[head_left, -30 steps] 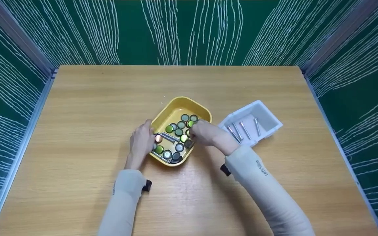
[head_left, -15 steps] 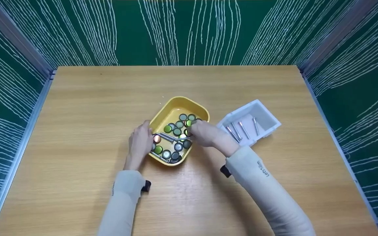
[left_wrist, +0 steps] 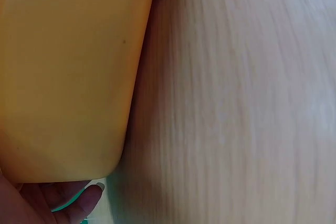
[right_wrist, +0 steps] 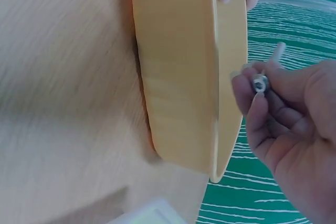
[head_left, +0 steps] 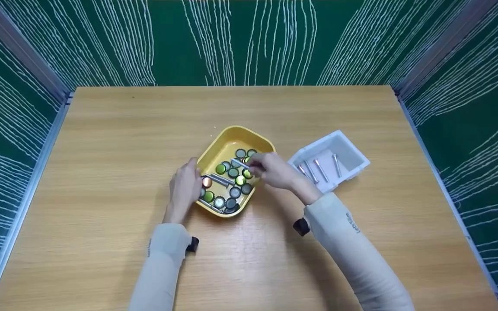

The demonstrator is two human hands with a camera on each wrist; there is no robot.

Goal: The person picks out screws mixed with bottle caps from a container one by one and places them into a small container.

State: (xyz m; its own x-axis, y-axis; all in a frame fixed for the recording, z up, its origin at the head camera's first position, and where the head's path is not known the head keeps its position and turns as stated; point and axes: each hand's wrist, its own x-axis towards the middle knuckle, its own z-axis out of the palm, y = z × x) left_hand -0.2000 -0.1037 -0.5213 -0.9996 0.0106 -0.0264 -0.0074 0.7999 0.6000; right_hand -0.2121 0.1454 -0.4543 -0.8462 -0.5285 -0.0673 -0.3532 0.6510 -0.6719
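My left hand (head_left: 185, 183) grips the left rim of a yellow plastic container (head_left: 218, 142); its fingertips (left_wrist: 86, 203) show by the container's corner in the left wrist view. Inside lie several bottle caps (head_left: 233, 172), green, grey and one copper-coloured, among several metal bolts (head_left: 221, 180). Over the container's right side, my right hand (head_left: 272, 168) pinches a silver bolt (head_left: 239, 163) between thumb and fingers. In the right wrist view, the socket head of that bolt (right_wrist: 260, 83) sits at the fingertips, its shank pointing away.
To the right of the yellow container stands a white plastic bin (head_left: 355, 157) with several bolts (head_left: 322, 171) lying in it. Both rest on a wooden table (head_left: 123, 129), with green white-streaked walls (head_left: 249, 43) behind and at the sides.
My right hand has lifted from among the caps and shifted slightly right, bringing up a bolt that now shows clearly in its fingers. The left hand stays on the rim.
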